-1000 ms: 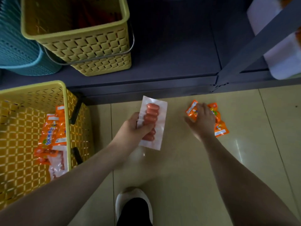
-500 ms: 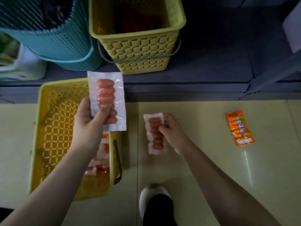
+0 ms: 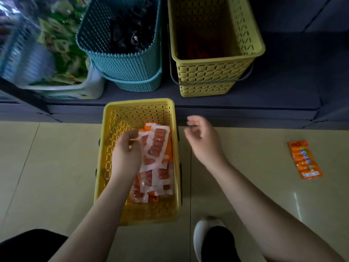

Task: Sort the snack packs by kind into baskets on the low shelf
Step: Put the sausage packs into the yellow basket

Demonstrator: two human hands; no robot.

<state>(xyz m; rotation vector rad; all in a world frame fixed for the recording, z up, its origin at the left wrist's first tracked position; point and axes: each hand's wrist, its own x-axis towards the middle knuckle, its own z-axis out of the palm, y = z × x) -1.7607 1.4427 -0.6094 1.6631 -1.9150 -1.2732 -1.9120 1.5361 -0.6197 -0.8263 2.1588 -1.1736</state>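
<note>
My left hand [image 3: 126, 154] pinches clear sausage packs [image 3: 154, 146] inside the floor basket [image 3: 139, 104]; right hand [image 3: 203, 140] hangs empty, fingers loose. Advice: lift one kind together, leaving orange packs [image 3: 169, 148] behind.

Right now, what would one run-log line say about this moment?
left hand: holds clear sausage packs over floor basket | right hand: open, holds nothing | orange pack: on floor, right

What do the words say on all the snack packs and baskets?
Orange pack on the floor: coloured letters, too blurred to read.
Packs in the yellow basket: no print can be read.
Green packs on the shelf: blurred.
Baskets: no words.
</note>
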